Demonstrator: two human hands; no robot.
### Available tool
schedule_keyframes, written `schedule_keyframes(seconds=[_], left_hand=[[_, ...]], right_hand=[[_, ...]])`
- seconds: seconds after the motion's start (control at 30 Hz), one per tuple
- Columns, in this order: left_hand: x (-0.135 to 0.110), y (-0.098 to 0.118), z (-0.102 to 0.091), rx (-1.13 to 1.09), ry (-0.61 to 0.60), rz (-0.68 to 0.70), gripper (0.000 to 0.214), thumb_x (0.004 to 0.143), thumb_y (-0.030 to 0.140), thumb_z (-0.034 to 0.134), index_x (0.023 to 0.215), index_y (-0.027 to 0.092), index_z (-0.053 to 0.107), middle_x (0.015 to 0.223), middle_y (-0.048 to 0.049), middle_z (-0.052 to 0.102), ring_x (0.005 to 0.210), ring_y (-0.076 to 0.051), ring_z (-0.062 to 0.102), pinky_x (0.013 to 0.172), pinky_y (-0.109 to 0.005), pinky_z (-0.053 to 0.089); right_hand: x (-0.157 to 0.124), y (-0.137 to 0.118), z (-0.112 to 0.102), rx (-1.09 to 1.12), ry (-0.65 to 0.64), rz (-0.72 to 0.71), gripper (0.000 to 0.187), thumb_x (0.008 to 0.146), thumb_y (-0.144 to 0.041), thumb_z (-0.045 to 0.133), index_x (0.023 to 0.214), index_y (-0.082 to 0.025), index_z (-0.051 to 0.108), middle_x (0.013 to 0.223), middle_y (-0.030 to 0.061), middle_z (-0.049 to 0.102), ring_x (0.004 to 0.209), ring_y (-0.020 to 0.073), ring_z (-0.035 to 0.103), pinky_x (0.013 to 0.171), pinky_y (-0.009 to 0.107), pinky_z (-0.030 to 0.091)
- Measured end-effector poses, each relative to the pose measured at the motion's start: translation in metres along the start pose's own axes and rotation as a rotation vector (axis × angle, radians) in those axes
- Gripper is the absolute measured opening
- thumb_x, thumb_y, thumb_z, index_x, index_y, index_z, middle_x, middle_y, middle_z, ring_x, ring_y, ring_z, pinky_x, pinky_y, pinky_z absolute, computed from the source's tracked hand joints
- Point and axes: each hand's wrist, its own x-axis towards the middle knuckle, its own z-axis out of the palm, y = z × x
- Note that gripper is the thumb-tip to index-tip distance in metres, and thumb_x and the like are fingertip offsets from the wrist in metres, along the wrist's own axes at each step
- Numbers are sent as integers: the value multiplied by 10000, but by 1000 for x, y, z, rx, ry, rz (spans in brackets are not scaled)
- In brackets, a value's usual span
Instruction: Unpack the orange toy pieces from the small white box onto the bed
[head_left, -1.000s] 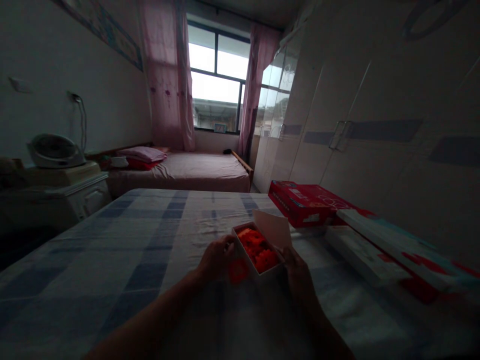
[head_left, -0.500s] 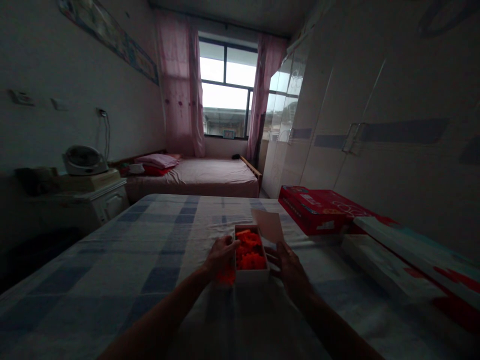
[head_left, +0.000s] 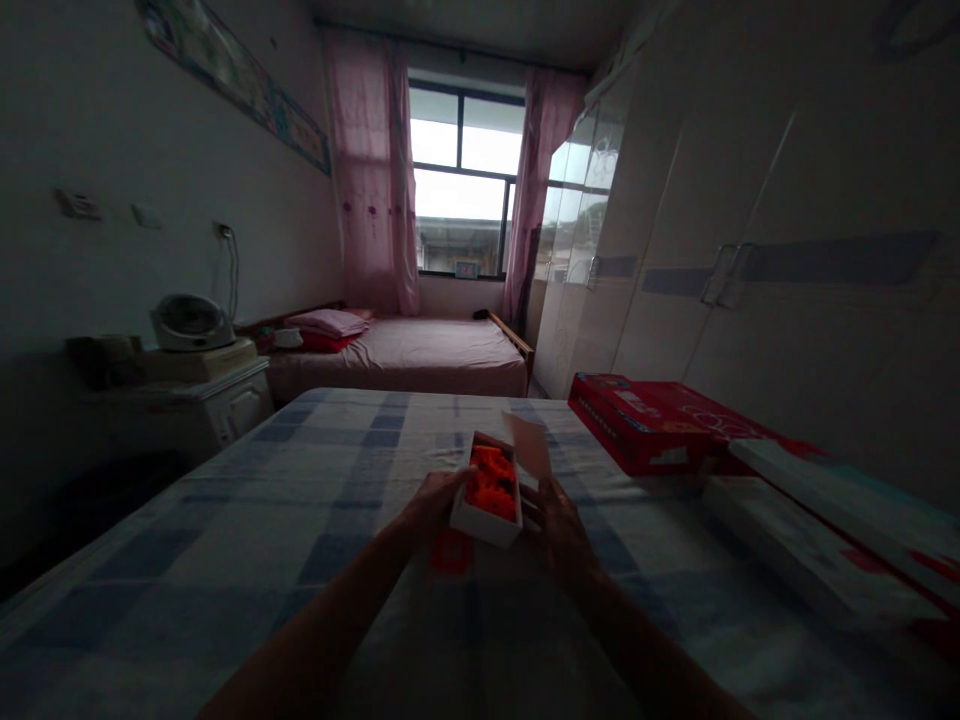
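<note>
Your left hand (head_left: pixel 431 503) and right hand (head_left: pixel 559 515) clasp the open box (head_left: pixel 486 490) between them, above the bed (head_left: pixel 225 520). Judged light, thin-walled card: hold the long sides, level, or its orange pieces (head_left: pixel 493 482) may spill.

Dim bedroom; bright window (head_left: pixel 463 180); wardrobe (head_left: pixel 750 270)

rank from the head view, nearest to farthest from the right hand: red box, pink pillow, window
From the right hand:
1. red box, on the bed to its right
2. pink pillow, far bed, left
3. window, back wall
</note>
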Motion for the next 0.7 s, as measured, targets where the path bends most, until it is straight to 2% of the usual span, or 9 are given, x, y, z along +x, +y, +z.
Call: schedule_keyframes(seconds=[0.07, 0.17, 0.3, 0.47, 0.57, 0.7], left_hand=[[0, 0, 4, -123, -65, -31, 402, 772, 475, 546, 866, 93, 630, 735, -90, 681, 646, -192, 637, 627, -301, 485], [2, -1, 10, -420, -158, -86, 460, 842, 496, 419, 1015, 108, 595, 857, -100, 694, 757, -203, 654, 751, -335, 490], [5, -3, 9, -598, -143, -132, 597, 867, 568, 265, 1092, 98, 557, 911, -110, 693, 852, -228, 652, 822, -373, 475], [5, -8, 3, -607, -231, -122, 569, 830, 548, 363, 1115, 92, 548, 935, -111, 689, 891, -247, 644, 826, -383, 474], [4, -12, 0, -611, -241, -104, 526, 816, 513, 421, 1141, 114, 534, 954, -96, 685, 887, -235, 644, 832, -380, 471], [3, -13, 2, -651, -227, -75, 547, 822, 533, 395, 1151, 117, 527, 1010, -107, 667, 945, -246, 625, 850, -395, 464]], right_hand=[[2, 3, -1, 7, -31, -15, 469, 857, -477, 472, 1239, -221, 382, 1160, 137, 613, 930, 230, 642, 707, 369, 527], [4, 4, -1, -10, -95, -59, 501, 833, -521, 489, 1228, -224, 406, 1145, 127, 624, 964, 231, 631, 751, 383, 518], [4, 0, 0, -24, -136, -126, 552, 808, -557, 506, 1243, -229, 413, 1133, 116, 635, 1024, 227, 605, 801, 390, 501], [5, -6, -1, -27, -166, -175, 573, 787, -575, 525, 1228, -217, 445, 1121, 126, 641, 1031, 242, 603, 816, 401, 490], [5, -7, -2, -23, -188, -186, 530, 804, -552, 521, 1200, -206, 459, 1125, 131, 639, 1034, 243, 601, 815, 397, 490], [8, -3, -4, 17, -212, -188, 486, 814, -536, 519, 1155, -193, 471, 1104, 133, 647, 1014, 241, 610, 819, 399, 488]])
